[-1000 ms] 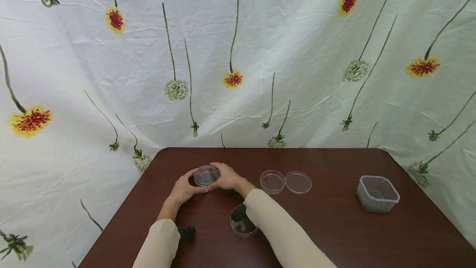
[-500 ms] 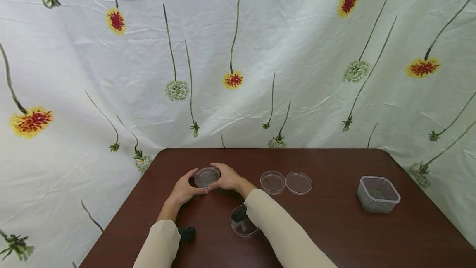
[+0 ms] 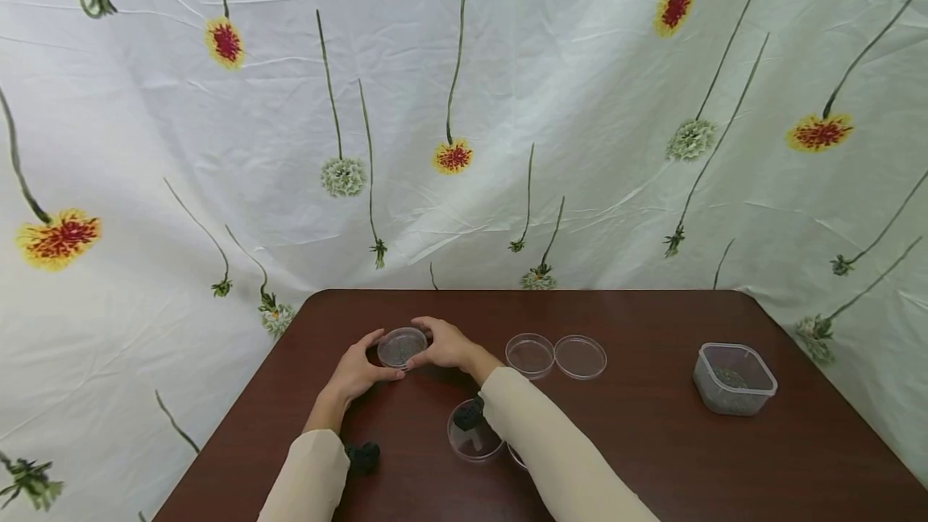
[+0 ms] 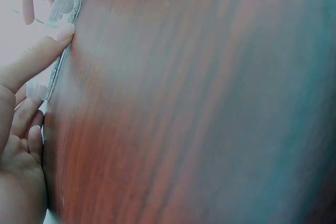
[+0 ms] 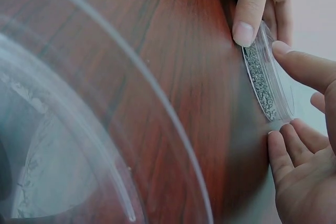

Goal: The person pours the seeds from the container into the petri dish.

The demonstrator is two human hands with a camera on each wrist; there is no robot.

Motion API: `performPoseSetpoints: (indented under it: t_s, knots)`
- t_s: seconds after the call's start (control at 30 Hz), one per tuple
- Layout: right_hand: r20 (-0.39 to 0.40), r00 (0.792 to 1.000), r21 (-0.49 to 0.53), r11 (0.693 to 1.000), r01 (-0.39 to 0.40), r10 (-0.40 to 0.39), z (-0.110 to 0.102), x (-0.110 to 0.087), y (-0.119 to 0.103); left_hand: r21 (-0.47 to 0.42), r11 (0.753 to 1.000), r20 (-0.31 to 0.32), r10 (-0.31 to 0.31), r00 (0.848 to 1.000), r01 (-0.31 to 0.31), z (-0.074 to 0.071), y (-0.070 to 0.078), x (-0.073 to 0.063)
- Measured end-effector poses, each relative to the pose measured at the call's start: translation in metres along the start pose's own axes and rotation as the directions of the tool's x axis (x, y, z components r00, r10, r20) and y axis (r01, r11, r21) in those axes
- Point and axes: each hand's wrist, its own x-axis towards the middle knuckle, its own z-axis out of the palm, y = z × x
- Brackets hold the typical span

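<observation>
Between my two hands is a round clear petri dish (image 3: 402,348) near the table's far left. Grey granules (image 5: 258,80) show through its side in the right wrist view. My left hand (image 3: 355,370) grips the left side, with its thumb (image 5: 245,32) at the near edge. On the opposite side my right hand (image 3: 444,345) pinches the rim between thumb and fingers. In the left wrist view the dish (image 4: 64,38) stands edge-on at the upper left, partly covered by fingers.
Two shallow clear dishes (image 3: 531,356) (image 3: 581,358) lie side by side at the centre back. Another dish (image 3: 474,445) lies below my right wrist, and a further rim (image 3: 516,457) is mostly hidden by the sleeve. A plastic tub (image 3: 735,381) of grey granules stands at right.
The top of the held dish sits slightly lower. My right forearm has shifted a little to the right, and a further rim now shows beside the sleeve.
</observation>
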Motion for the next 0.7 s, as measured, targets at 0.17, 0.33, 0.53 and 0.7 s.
performPoseSetpoints:
  t_s: [0.17, 0.33, 0.53, 0.7]
  knots:
    - [0.009, 1.000, 0.048, 0.999, -0.011, 0.011, -0.001, -0.001, -0.001, -0.038, 0.999, -0.001, 0.013, 1.000, -0.013, -0.002, -0.002, 0.000]
    - [0.008, 1.000, 0.056, 0.998, -0.019, 0.018, -0.003, -0.002, 0.000, -0.056, 0.998, 0.005, 0.022, 1.000, -0.022, -0.003, -0.003, 0.000]
    - [0.010, 1.000, 0.061, 0.998, -0.022, 0.021, -0.011, -0.004, 0.000, -0.067, 0.998, 0.010, 0.015, 1.000, -0.014, -0.004, -0.001, 0.000]
    - [-0.012, 1.000, 0.053, 0.998, -0.012, 0.013, -0.021, -0.003, 0.001, -0.103, 0.994, 0.023, -0.018, 1.000, 0.020, -0.010, 0.001, -0.001]
